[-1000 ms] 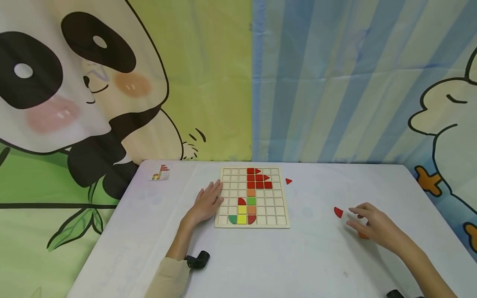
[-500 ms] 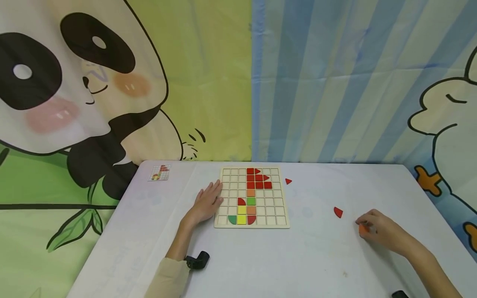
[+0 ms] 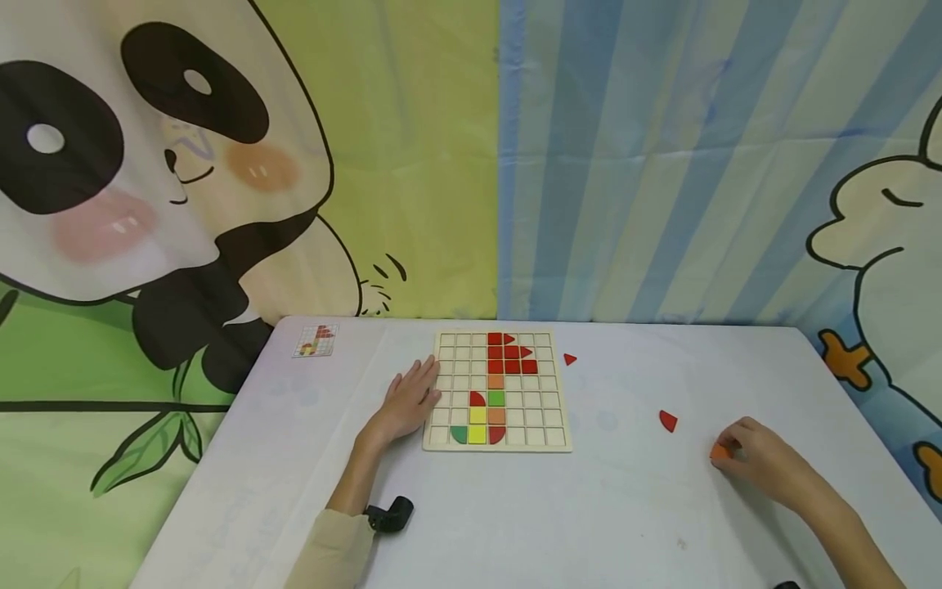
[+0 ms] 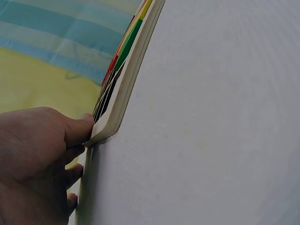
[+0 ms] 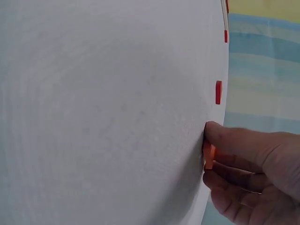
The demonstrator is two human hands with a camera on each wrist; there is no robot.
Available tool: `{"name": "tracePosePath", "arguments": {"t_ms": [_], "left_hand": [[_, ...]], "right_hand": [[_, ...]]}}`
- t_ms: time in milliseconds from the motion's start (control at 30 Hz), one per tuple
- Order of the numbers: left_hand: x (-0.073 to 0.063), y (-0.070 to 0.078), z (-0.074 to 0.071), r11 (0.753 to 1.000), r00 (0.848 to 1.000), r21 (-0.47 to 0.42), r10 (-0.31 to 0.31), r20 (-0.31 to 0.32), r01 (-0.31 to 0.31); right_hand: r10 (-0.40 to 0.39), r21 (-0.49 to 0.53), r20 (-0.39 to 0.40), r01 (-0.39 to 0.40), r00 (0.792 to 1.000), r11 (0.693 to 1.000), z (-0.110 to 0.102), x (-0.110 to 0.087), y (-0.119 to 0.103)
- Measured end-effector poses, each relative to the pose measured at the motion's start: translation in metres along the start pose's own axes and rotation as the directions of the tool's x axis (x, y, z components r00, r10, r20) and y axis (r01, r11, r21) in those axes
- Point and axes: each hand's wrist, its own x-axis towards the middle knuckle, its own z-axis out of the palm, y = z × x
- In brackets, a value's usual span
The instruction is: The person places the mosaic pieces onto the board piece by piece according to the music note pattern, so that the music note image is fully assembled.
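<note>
A wooden grid board (image 3: pixel 533 409) bears red, orange, green and yellow pieces in its cells. My left hand (image 3: pixel 406 405) rests along its left edge with the fingers fairly straight; in the left wrist view the thumb (image 4: pixel 79 130) lies at the board's corner. Out to the right, my right hand (image 3: pixel 761 460) pinches an orange block (image 3: pixel 720 451) low over the table. The right wrist view has this orange block (image 5: pixel 209 153) between thumb and fingers. A red quarter-round piece (image 3: pixel 667 420) lies just left of that hand.
Beside the board's upper right lies a small red triangle (image 3: pixel 570 359). A small picture card (image 3: pixel 316 341) with a coloured grid lies at the table's back left. Behind the white table (image 3: pixel 559 523) hangs a cartoon-printed cloth (image 3: pixel 412 164).
My right hand has moved slightly right and down from near the red quarter-round piece and taken hold of the orange block. The left hand has stayed at the board.
</note>
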Motion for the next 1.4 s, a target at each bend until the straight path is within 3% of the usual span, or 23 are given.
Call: {"name": "tracePosePath", "arguments": {"t_ms": [100,167,233,300,367,400,633,767,867,1000,1100,1200,1400], "left_hand": [[0.000,0.000,0.000,1.000,1.000,-0.006,0.001,-0.007,-0.001],[0.000,0.000,0.000,1.000,1.000,-0.001,0.005,-0.004,-0.005],[0.000,0.000,0.001,1.000,1.000,0.004,0.009,-0.001,-0.009],[0.000,-0.001,0.001,1.000,1.000,0.012,0.008,0.008,-0.008],[0.000,-0.001,0.001,1.000,1.000,0.013,0.006,0.004,-0.006],[0.000,-0.001,0.001,1.000,1.000,0.014,0.003,-0.004,-0.003],[0.002,0.001,0.004,1.000,1.000,0.003,0.018,-0.015,-0.018],[0.002,0.003,0.004,1.000,1.000,0.002,0.027,-0.007,-0.027],[0.000,0.001,0.002,1.000,1.000,0.010,0.021,-0.010,-0.021],[-0.001,-0.001,0.000,1.000,1.000,0.017,0.020,-0.012,-0.020],[-0.001,-0.001,-0.002,1.000,1.000,0.017,0.022,-0.007,-0.022],[-0.001,-0.001,-0.002,1.000,1.000,0.011,0.023,-0.007,-0.023],[-0.002,0.001,-0.002,1.000,1.000,0.008,0.019,-0.006,-0.019]], "right_hand": [[-0.012,0.043,-0.051,0.015,0.999,0.999,-0.005,0.001,-0.017],[-0.088,0.085,-0.153,0.102,0.984,0.991,-0.007,0.001,-0.035],[-0.242,0.087,-0.290,0.277,0.926,0.957,-0.007,0.004,-0.058],[-0.382,0.046,-0.396,0.433,0.835,0.900,-0.007,0.010,-0.086],[-0.486,0.025,-0.450,0.554,0.750,0.832,-0.006,0.020,-0.118],[-0.517,0.036,-0.451,0.593,0.728,0.804,-0.005,0.026,-0.134],[-0.632,0.145,-0.271,0.680,0.726,0.719,0.016,0.058,-0.241],[-0.684,0.220,-0.204,0.713,0.701,0.665,0.028,0.064,-0.274],[-0.700,0.233,-0.186,0.723,0.690,0.651,0.035,0.068,-0.288],[-0.706,0.220,-0.176,0.727,0.686,0.651,0.041,0.073,-0.294],[-0.702,0.235,-0.159,0.717,0.694,0.656,0.043,0.076,-0.293],[-0.683,0.271,-0.117,0.684,0.721,0.677,0.047,0.080,-0.291],[-0.607,0.283,0.000,0.582,0.795,0.762,0.061,0.091,-0.291]]}}
